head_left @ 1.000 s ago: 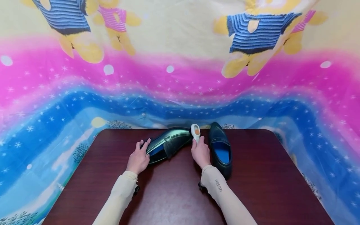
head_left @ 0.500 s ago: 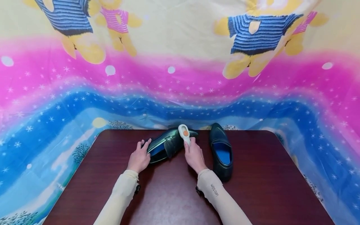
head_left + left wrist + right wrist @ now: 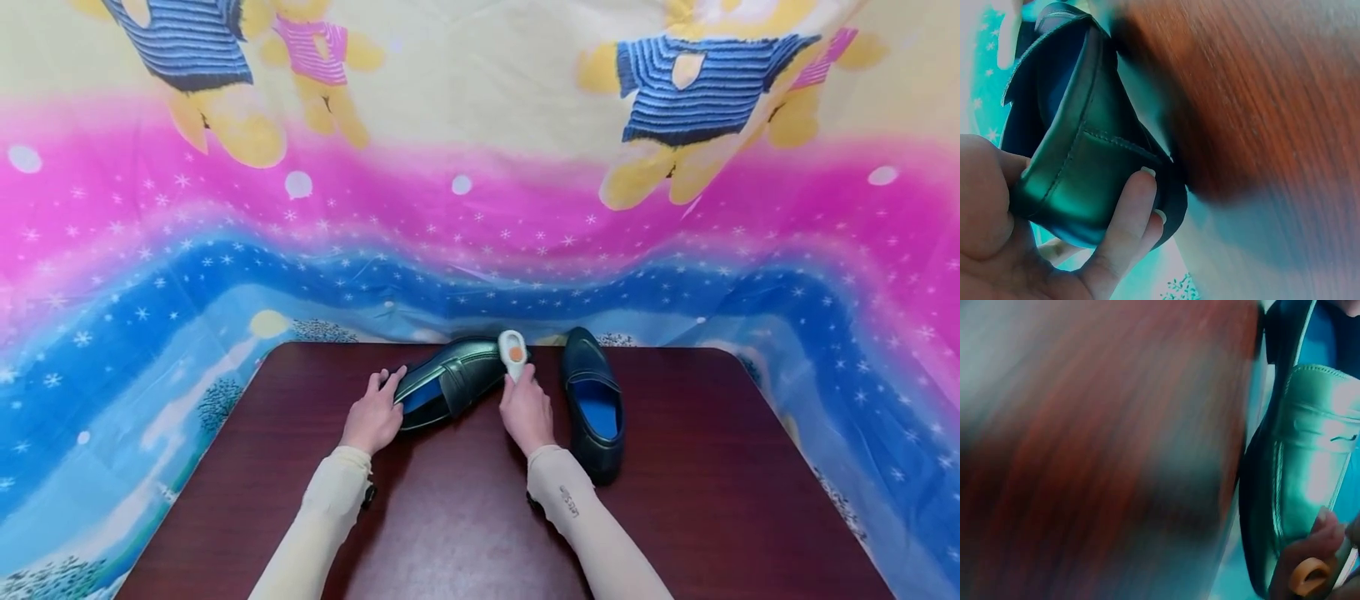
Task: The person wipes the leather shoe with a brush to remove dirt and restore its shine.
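The left hand (image 3: pixel 372 417) grips the heel of a dark loafer (image 3: pixel 468 372) with a blue insole, its toe pointing to the back right. In the left wrist view, fingers (image 3: pixel 1125 219) press along the side of the heel (image 3: pixel 1079 181). The right hand (image 3: pixel 527 411) holds a small white tool (image 3: pixel 513 350) with an orange part over the loafer's toe. In the right wrist view, fingertips (image 3: pixel 1329 532) lie at the toe end of the shoe (image 3: pixel 1310 481), beside an orange ring-like piece (image 3: pixel 1310 576); the tool's underside is hidden.
A second dark loafer (image 3: pixel 592 408) stands right of the right hand, toe toward the back. Both shoes are near the far edge of the dark red wooden table (image 3: pixel 465 517). Behind it hangs a patterned cloth (image 3: pixel 480 208) with bears and snowflakes.
The right hand with the white tool moved left over the loafer's upper, then came part of the way back right toward the toe. The left hand has kept its grip on the heel.
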A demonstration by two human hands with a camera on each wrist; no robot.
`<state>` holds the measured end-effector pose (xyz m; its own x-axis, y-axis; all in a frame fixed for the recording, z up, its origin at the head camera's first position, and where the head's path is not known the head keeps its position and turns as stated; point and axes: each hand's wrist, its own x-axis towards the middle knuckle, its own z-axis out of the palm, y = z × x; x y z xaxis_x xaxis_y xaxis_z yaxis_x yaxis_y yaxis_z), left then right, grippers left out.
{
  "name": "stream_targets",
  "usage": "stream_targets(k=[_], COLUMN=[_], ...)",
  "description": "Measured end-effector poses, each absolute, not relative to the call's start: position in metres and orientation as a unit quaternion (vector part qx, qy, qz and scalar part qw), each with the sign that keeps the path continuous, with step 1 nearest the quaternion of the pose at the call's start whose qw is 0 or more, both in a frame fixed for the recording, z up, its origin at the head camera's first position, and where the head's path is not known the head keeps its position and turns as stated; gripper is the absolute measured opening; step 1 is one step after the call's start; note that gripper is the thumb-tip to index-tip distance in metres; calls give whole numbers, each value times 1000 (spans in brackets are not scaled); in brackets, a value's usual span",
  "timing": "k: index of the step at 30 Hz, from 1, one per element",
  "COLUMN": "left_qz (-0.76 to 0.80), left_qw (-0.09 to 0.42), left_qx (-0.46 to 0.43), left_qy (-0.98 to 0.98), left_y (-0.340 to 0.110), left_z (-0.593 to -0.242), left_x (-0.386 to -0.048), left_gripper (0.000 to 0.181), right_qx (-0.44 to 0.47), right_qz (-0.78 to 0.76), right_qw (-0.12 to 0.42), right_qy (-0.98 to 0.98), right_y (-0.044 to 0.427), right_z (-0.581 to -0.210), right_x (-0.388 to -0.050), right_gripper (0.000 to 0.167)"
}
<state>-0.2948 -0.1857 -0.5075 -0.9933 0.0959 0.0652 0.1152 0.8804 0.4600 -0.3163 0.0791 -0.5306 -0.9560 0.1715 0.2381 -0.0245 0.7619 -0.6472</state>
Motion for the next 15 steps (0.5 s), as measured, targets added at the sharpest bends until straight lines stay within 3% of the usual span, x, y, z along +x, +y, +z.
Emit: stream_targets(k=[5, 15], left_qz=[-233, -222], left_qw=[17, 15], left_qx=[-59, -54], left_qy=[-970, -974], left_y=[-185, -186], left_z=[-508, -502], left_x=[-296, -296], left_gripper=[60, 61], right_qx=[-122, -128], right_qz=[361, 385], right_qw=[101, 72], right_qy=[-919, -911], right_y=[99, 104], right_z=[-536, -528], right_x=[-310, -313], right_gripper=[40, 43])
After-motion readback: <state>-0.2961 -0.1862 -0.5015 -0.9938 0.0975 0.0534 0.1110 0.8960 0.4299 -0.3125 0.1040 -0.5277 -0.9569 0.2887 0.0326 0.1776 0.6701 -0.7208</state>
